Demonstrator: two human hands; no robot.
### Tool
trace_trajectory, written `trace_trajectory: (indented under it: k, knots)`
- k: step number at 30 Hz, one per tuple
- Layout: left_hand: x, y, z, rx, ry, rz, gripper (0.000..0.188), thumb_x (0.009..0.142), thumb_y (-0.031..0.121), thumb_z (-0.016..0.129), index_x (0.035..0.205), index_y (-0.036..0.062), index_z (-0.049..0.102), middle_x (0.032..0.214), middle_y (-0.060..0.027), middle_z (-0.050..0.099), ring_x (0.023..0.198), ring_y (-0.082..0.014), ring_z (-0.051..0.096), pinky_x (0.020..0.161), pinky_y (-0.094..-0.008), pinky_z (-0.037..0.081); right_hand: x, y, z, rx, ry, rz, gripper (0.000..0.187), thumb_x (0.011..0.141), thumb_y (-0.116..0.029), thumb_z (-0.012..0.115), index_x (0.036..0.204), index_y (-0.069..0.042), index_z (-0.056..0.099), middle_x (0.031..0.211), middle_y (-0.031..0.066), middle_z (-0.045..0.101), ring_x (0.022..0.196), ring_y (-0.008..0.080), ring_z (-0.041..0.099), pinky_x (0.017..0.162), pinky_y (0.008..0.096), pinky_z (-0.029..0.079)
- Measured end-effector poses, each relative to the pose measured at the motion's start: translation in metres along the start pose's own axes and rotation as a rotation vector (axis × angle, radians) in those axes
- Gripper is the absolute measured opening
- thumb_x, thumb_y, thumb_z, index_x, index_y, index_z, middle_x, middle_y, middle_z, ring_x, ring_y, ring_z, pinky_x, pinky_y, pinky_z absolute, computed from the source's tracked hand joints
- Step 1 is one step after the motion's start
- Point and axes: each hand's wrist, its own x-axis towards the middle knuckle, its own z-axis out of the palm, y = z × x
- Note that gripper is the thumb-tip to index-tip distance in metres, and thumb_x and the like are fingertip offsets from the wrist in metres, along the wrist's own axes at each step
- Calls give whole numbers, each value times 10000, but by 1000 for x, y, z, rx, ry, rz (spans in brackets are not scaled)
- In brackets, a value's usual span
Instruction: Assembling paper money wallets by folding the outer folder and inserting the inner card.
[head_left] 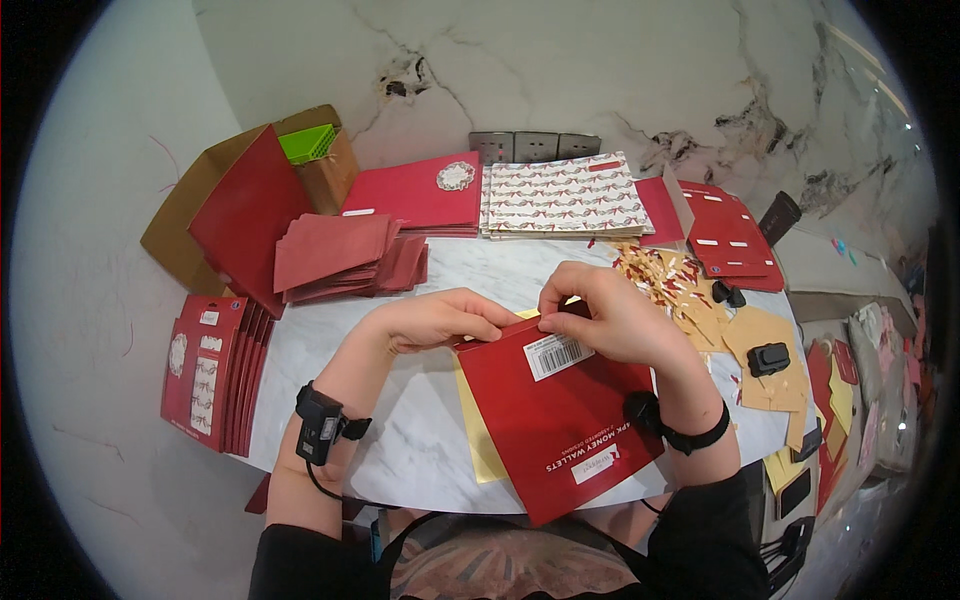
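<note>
A flat red packet with a white barcode label lies tilted in front of me, its printing upside down to me. My left hand is closed on the packet's far edge at its left corner, thumb on top. Further right along that same edge, my right hand pinches the packet between thumb and curled fingers, above the label. A yellow sheet shows from under the packet's left side. What lies beneath the fingertips is partly hidden.
Red envelopes are stacked at the left, before a cardboard box. Red packets stand at the table's left edge. Patterned sheets lie at the back. Paper scraps and a small black device lie on the right.
</note>
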Motion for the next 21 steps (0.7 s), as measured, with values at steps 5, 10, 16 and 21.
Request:
trace_trajectory:
  k: [5,10,16,21]
  knots:
    - [2,-2,-2,80,-9,42,372,940,111,641,1293,-3,625,1124,-63,704,981,-98,654,841,-264,528,-1,0,-5,-4,-29,-65,154,818,-113,728,856,9,642,855,157,644,807,315,646,715,380,507]
    - [-1,5,10,188,103,43,342,941,158,661,1256,25,659,1053,-41,721,925,-81,662,784,-260,530,-1,4,-11,42,-48,-32,115,820,-81,721,873,-8,650,849,101,644,812,234,616,723,333,490]
    - [-10,21,14,182,215,-134,257,956,186,646,1111,-13,695,1000,-86,737,795,-139,721,673,-227,576,-3,14,-20,102,-13,-19,92,823,-51,717,879,-18,652,851,48,640,842,157,587,750,295,473]
    - [-14,12,-2,104,25,-99,298,965,235,635,1107,-22,683,1000,-106,737,816,-190,747,651,-216,594,-1,12,-16,76,-8,-81,144,815,-102,735,874,-1,652,828,105,653,769,219,623,679,328,492]
